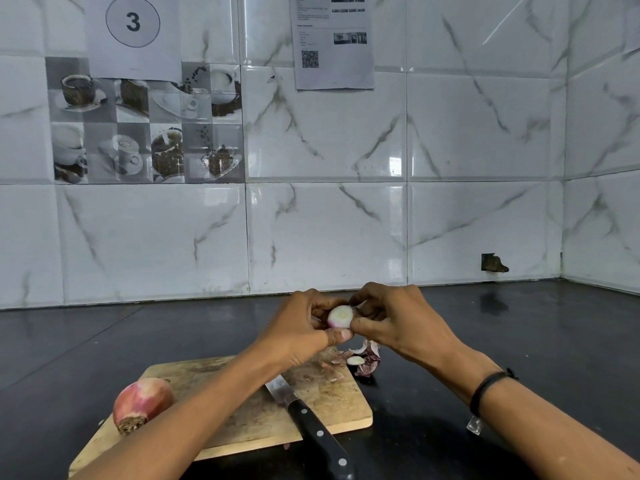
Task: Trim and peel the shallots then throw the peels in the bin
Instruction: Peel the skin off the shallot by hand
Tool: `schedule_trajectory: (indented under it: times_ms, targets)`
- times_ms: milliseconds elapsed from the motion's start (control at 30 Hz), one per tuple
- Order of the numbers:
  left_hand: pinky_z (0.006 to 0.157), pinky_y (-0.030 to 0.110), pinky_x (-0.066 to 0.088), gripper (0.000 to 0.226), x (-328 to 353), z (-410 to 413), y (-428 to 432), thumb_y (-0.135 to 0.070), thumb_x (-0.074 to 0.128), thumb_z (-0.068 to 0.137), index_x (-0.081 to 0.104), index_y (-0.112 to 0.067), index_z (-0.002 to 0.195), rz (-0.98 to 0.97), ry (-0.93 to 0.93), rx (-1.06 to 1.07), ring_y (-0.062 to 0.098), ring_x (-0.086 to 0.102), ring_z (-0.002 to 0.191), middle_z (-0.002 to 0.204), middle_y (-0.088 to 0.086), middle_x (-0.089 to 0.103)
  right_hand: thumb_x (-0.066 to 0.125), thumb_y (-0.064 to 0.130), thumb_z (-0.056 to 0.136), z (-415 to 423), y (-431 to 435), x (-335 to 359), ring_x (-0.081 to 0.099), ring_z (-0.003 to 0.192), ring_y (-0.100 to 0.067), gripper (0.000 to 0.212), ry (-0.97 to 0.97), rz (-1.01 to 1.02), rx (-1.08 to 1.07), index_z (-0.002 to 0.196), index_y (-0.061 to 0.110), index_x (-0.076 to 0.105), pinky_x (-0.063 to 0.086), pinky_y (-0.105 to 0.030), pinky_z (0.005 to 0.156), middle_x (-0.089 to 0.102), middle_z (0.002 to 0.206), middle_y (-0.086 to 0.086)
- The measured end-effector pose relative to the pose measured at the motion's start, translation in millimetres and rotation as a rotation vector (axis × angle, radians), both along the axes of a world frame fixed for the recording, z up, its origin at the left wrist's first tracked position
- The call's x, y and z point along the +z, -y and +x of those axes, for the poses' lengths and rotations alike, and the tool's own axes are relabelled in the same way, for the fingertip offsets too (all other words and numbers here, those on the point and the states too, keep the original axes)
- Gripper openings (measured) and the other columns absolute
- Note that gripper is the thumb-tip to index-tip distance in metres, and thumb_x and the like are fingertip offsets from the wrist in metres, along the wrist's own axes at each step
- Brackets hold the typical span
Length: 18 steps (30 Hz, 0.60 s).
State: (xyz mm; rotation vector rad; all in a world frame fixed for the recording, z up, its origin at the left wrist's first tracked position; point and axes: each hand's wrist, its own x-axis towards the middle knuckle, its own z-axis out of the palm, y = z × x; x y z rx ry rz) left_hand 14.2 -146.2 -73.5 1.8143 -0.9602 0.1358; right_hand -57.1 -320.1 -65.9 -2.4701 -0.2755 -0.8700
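Two hands work mid-frame: your left hand (pixel 300 326) and right hand (pixel 391 318) both pinch the pale, purple-tinged trimmed shallot (pixel 340 316), mid-peel. Next, strip remaining skin, then take the unpeeled pink shallot (pixel 142 403) on the wooden board (pixel 242 419), lower left.

The light is even, cool and fairly bright. The glossy white, grey-veined wall tiles (pixel 325 133) carry pale window-like reflections at middle right of the frame and a thin bright streak at upper right. The polished black counter (pixel 536 323) dimly mirrors the wall. Shadows are faint. Grout lines bow toward the side edges. The reddish-pink unpeeled shallot (pixel 142 400) at lower left looks slightly soft.
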Motion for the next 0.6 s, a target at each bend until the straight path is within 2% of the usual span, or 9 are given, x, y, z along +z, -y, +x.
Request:
schedule_trajectory:
  times_ms: [133, 267, 367, 467, 600]
  targets:
    - [0.075, 0.014, 0.055, 0.041, -0.6, 2.4, -1.3, -0.002, 0.085, 0.074, 0.072, -0.037, 0.091, -0.021, -0.026, 0.014, 0.0, 0.072, 0.085, 0.082, -0.021, 0.075, 0.078, 0.022, 0.086, -0.1, 1.9, 0.2, 0.072, 0.076, -0.005, 0.026, 0.003, 0.078, -0.012, 0.109, 0.013, 0.074, 0.058, -0.02, 0.074, 0.076, 0.085, 0.003]
    - [0.083, 0.018, 0.056, 0.047, 1.1, 2.8, -0.1, -0.009, 0.087, 0.073, 0.072, -0.025, 0.115, -0.047, -0.066, 0.038, 0.003, 0.072, 0.093, 0.103, -0.009, 0.076, 0.069, 0.014, 0.09, -3.9, 3.9, -0.3, 0.074, 0.069, -0.012, 0.012, 0.007, 0.229, 0.038, 0.099, 0.016, 0.075, 0.062, -0.035, 0.074, 0.077, 0.076, -0.001]
    - [0.085, 0.016, 0.055, 0.052, 2.4, 3.9, -0.2, -0.007, 0.085, 0.076, 0.069, -0.025, 0.122, -0.062, -0.086, 0.047, 0.001, 0.07, 0.097, 0.109, -0.009, 0.074, 0.062, 0.015, 0.094, -4.5, -0.9, -1.5, 0.074, 0.071, -0.01, 0.013, 0.011, 0.239, 0.063, 0.096, 0.021, 0.074, 0.061, -0.034, 0.077, 0.076, 0.075, 0.001]
    - [0.093, 0.021, 0.055, 0.053, 3.0, 6.4, 0.1, -0.006, 0.083, 0.078, 0.065, -0.022, 0.125, -0.093, -0.103, 0.045, 0.002, 0.07, 0.102, 0.112, -0.006, 0.074, 0.06, 0.016, 0.096, -5.8, -2.7, -0.5, 0.074, 0.072, -0.007, 0.015, 0.021, 0.265, 0.071, 0.1, 0.022, 0.073, 0.06, -0.025, 0.073, 0.076, 0.076, 0.004]
    - [0.085, 0.015, 0.054, 0.039, 6.1, 2.8, -0.2, -0.006, 0.079, 0.083, 0.068, -0.018, 0.119, -0.226, -0.246, -0.025, 0.004, 0.07, 0.105, 0.109, -0.004, 0.076, 0.061, 0.017, 0.096, -8.6, -2.6, 1.6, 0.072, 0.074, -0.008, 0.015, 0.032, 0.325, 0.116, 0.105, 0.022, 0.073, 0.057, -0.022, 0.065, 0.077, 0.081, 0.005]
